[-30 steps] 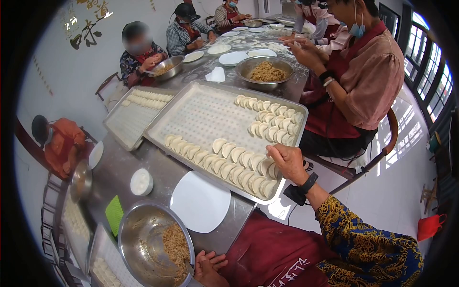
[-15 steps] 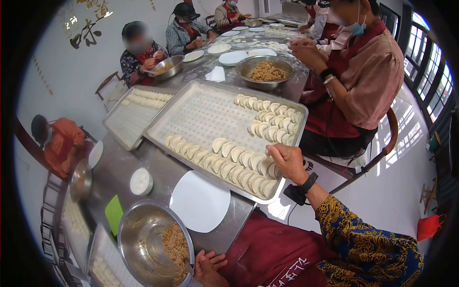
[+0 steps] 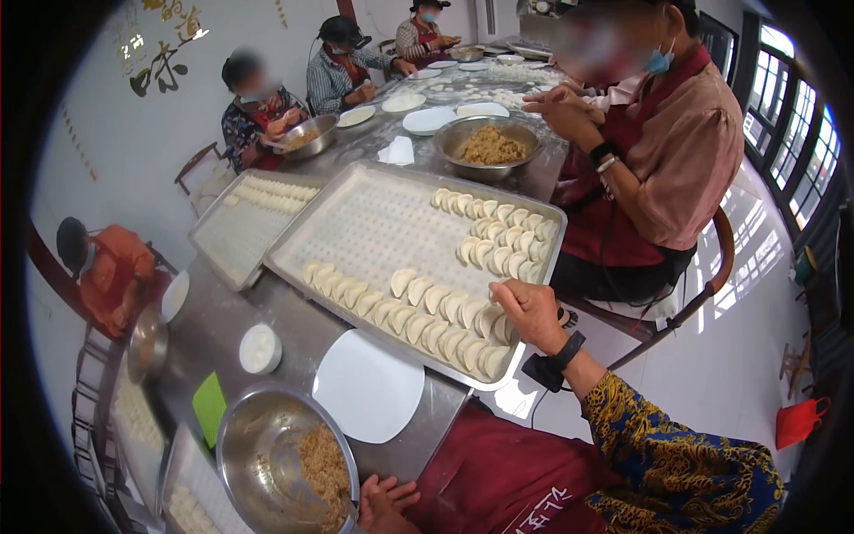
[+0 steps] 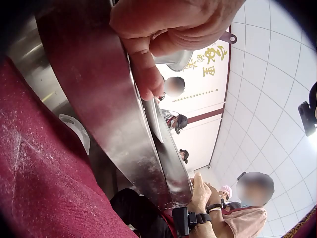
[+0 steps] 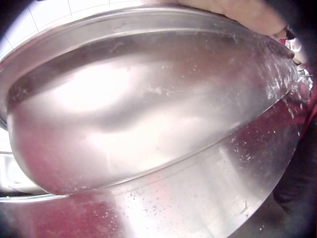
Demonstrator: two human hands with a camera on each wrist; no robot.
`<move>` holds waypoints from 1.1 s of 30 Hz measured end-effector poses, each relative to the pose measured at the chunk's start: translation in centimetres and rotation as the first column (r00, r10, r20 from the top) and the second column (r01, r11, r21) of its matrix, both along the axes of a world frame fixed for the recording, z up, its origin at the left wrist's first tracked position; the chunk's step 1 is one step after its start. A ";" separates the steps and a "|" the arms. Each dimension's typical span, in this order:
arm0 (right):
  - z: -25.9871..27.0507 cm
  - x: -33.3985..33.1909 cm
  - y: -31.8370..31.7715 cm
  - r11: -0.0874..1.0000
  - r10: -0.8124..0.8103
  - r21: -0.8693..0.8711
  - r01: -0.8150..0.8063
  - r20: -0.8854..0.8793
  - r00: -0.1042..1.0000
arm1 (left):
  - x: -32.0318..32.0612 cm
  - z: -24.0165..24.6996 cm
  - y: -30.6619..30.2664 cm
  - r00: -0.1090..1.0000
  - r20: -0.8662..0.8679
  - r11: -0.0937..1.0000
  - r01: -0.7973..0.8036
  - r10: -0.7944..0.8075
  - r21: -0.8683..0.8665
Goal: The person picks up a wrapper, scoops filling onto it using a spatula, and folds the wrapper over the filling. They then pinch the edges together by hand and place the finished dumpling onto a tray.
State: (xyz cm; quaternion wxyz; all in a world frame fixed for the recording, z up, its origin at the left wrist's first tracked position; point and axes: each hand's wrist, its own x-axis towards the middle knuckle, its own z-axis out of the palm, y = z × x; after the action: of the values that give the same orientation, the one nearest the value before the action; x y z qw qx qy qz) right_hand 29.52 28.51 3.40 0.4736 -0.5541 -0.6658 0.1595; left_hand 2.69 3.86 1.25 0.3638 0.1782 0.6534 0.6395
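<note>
A large metal tray [image 3: 356,218] holds rows of folded dumplings [image 3: 405,311] along its near and right sides. My right hand [image 3: 529,316] rests over its near right rim with bent fingers beside the dumplings; the fingertips are partly hidden, with nothing visible between them. From the right wrist, the hand's edge [image 5: 247,12] lies along the rim above the tray's outer wall [image 5: 124,89]. My left hand [image 3: 384,505] sits at the table edge beside a steel bowl [image 3: 267,445] of minced filling [image 3: 325,467]. In the left wrist view, its loosely bent fingers [image 4: 148,82] rest on that edge.
A white plate [image 3: 369,387], a small white bowl [image 3: 261,349] and a green card-like sheet [image 3: 210,409] lie near the steel bowl. Another dumpling tray [image 3: 245,236] stands at the left. A person in pink [image 3: 685,169] sits at the right; others work farther along the table.
The head view has shifted slightly. Both my hands stay in the same places against the tray and table edge. The person at the right has moved their hands and head.
</note>
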 end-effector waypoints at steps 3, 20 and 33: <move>-0.3 -0.2 0.2 0.999 0.002 0.042 -0.001 -0.025 1.000 | -0.4 -0.9 -0.3 0.999 0.017 0.998 0.038 -0.038 0.049; -0.1 -0.2 0.3 0.992 0.000 0.128 0.002 -0.012 1.000 | -1.0 -0.7 -0.4 0.994 0.077 0.997 0.073 -0.073 0.013; -0.2 -0.2 0.2 0.991 0.000 0.131 0.003 -0.024 1.000 | -1.3 -1.3 -0.6 0.992 0.092 0.996 0.081 -0.084 0.043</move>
State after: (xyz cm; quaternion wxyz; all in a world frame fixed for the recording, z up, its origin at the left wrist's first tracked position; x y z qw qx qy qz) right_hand 29.29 28.73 3.22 0.5171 -0.5204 -0.6685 0.1217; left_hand 1.37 3.21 -0.03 0.4166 0.1820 0.6152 0.6441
